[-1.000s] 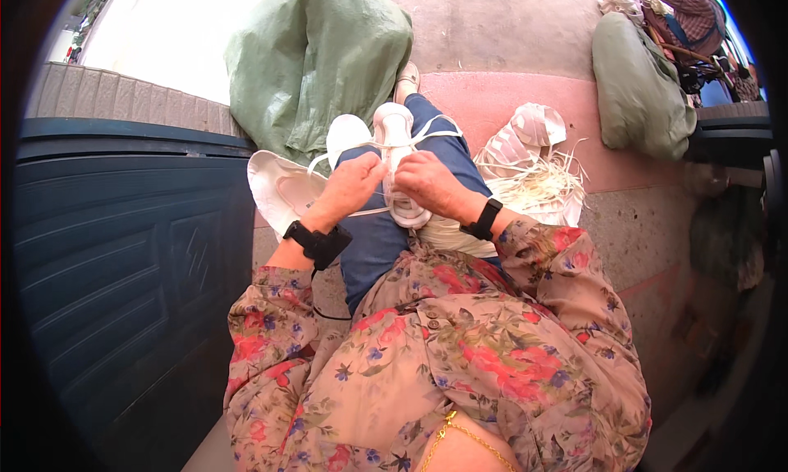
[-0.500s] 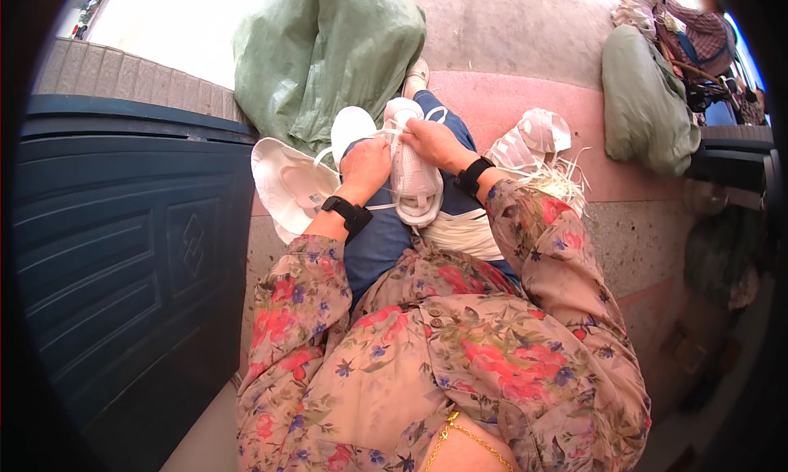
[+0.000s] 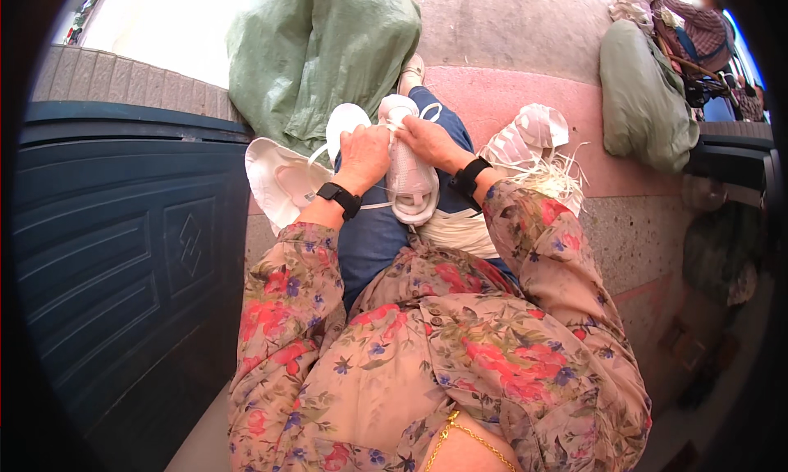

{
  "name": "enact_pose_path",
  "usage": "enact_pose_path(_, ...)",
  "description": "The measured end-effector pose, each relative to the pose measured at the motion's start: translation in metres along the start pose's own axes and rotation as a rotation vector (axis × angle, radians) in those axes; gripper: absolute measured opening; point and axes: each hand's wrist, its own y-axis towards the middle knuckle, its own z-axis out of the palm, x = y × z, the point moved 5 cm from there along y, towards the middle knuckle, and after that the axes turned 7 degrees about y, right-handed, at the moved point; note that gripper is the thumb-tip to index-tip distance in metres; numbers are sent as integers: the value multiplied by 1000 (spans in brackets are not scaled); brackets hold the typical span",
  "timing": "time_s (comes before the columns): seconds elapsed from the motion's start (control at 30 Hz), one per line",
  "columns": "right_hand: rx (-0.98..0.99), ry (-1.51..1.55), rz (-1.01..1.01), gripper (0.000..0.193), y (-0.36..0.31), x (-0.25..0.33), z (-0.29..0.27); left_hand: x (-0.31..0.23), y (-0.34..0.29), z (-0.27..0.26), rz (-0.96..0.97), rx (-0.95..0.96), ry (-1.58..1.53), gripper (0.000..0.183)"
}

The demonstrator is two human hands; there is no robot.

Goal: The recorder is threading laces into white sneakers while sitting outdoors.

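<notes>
Between two hands [image 3: 365,156] [image 3: 435,144] with two wristbands [image 3: 339,199] [image 3: 470,179], one white shoe [image 3: 412,181]

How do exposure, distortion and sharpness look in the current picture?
Head view: blown-out white patch left of the bulging green plastic sack; head view: the dark blue moulded panel looks stretched toward the black fisheye rim; head view: lower right dim and soft; head view: left hand, right hand and white mesh shoe fairly clear.
</notes>
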Motion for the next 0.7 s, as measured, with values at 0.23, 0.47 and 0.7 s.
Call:
enact_pose_path(0.23, -108, 346, 148, 38, -10, -7, -18, -8, 6, -2, 115, 1, 94, 7)
enact_pose_path(0.47, 17, 997, 476, 27, -37, 8, -14, -8, 3, 2, -31, -77, -35, 8)
enact_pose_path(0.7, 229, 737, 516, 21, -28, -5, 8, -11, -15, -10, -16, -65, -58, 20)
